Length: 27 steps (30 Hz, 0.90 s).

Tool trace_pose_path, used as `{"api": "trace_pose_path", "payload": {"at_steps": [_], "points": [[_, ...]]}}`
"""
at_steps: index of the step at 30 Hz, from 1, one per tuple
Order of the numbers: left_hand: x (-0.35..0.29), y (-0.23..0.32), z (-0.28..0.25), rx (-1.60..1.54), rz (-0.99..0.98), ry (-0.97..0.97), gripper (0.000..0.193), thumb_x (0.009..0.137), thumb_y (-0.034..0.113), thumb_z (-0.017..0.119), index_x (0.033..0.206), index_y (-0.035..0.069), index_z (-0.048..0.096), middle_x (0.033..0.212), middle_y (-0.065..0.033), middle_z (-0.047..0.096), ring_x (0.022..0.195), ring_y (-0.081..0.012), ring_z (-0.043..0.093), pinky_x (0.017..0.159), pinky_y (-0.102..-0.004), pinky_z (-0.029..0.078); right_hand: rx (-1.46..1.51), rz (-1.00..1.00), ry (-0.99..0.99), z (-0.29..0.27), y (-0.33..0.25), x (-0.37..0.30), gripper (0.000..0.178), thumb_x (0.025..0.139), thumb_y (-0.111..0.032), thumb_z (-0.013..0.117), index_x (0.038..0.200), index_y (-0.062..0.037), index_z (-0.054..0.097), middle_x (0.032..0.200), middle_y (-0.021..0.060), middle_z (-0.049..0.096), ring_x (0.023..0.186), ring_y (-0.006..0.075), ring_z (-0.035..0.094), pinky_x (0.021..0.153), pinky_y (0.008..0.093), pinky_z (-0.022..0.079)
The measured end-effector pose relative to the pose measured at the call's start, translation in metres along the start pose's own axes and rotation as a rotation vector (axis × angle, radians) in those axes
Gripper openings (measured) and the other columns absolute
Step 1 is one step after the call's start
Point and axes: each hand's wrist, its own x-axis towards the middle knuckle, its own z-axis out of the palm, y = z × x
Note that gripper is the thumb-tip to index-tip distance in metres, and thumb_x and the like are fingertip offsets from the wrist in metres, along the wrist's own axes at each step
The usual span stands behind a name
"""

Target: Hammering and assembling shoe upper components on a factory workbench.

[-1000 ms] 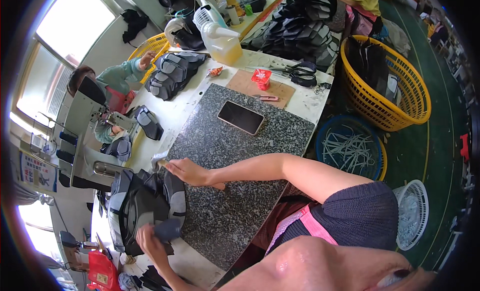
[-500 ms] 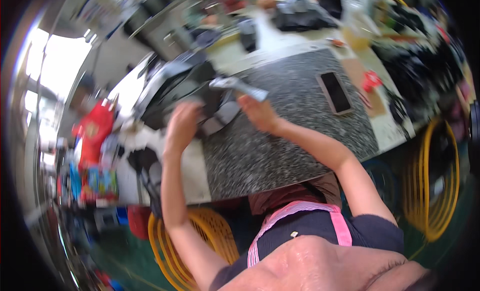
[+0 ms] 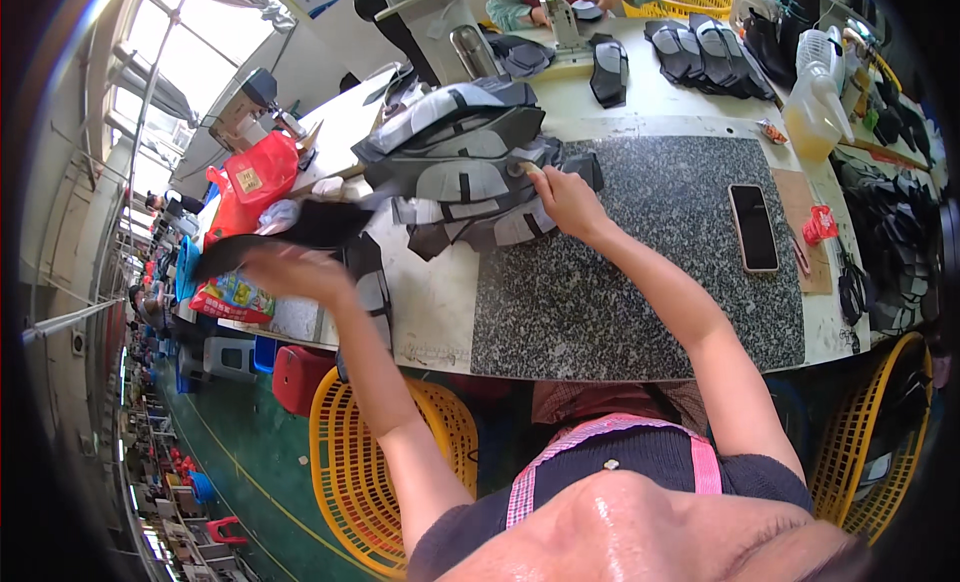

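1. The left hand (image 3: pixel 300 272) gripped a dark cut piece (image 3: pixel 290 232) (blurred), lifted clear of the stack.
2. The right hand (image 3: pixel 565 197) pressed closed fingers on the grey-black stack (image 3: pixel 460 167), apparently steadying it.
3. A phone (image 3: pixel 753 227) lay apart on the granite slab (image 3: pixel 620 282).

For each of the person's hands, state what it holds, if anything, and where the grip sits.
Left hand: dark shoe-upper piece, gripped near its lower edge. Right hand: rests on stacked grey pieces; grip unclear.
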Motion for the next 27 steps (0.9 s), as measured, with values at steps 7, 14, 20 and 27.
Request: {"api": "trace_pose_path", "payload": {"at_steps": [7, 14, 20, 27], "points": [[-0.026, 0.113, -0.066, 0.467, 0.439, -0.935, 0.032, 0.100, 0.008, 0.057, 0.130, 0.000, 0.054, 0.111, -0.0196, 0.066, 0.093, -0.0273, 0.068, 0.079, -0.0418, 0.052, 0.114, -0.056, 0.077, -0.019, -0.001, -0.007, 0.047, 0.105, -0.042, 0.048, 0.090, 0.0009, 0.062, 0.078, 0.0271, 0.065, 0.075, 0.0477, 0.064, 0.064, 0.0546, 0.047], [-0.217, 0.119, -0.083, 0.015, -0.123, -2.196, 0.026, 0.099, 0.017, 0.058, 0.122, 0.005, 0.061, 0.097, -0.0222, 0.071, 0.088, -0.0394, 0.070, 0.078, -0.0425, 0.054, 0.677, -0.049, 0.042, -0.092, -0.020, -0.125, 0.046, 0.109, -0.045, 0.040, 0.100, -0.0034, 0.057, 0.067, -0.0053, 0.039, 0.057, 0.0040, 0.034, 0.051, 0.0235, 0.028], [-0.314, 0.140, -0.068, -0.408, -0.194, -2.048, 0.019, 0.090, 0.014, 0.066, 0.106, 0.004, 0.070, 0.091, -0.0198, 0.068, 0.090, -0.0396, 0.063, 0.078, -0.0461, 0.050, 0.426, 0.278, -0.104, -0.182, -0.008, -0.235, 0.045, 0.109, -0.042, 0.044, 0.112, 0.0000, 0.059, 0.071, -0.0068, 0.039, 0.061, 0.0033, 0.034, 0.055, 0.0217, 0.029], [-0.335, 0.142, -0.045, -0.272, -0.132, -2.018, 0.026, 0.079, 0.009, 0.079, 0.104, 0.005, 0.075, 0.085, -0.0061, 0.066, 0.089, -0.0247, 0.057, 0.079, -0.0368, 0.049, 0.021, 0.487, -0.275, -0.210, -0.010, -0.281, 0.031, 0.103, -0.023, 0.051, 0.120, 0.0000, 0.065, 0.075, 0.0251, 0.063, 0.069, 0.0423, 0.064, 0.062, 0.0460, 0.048]]}}
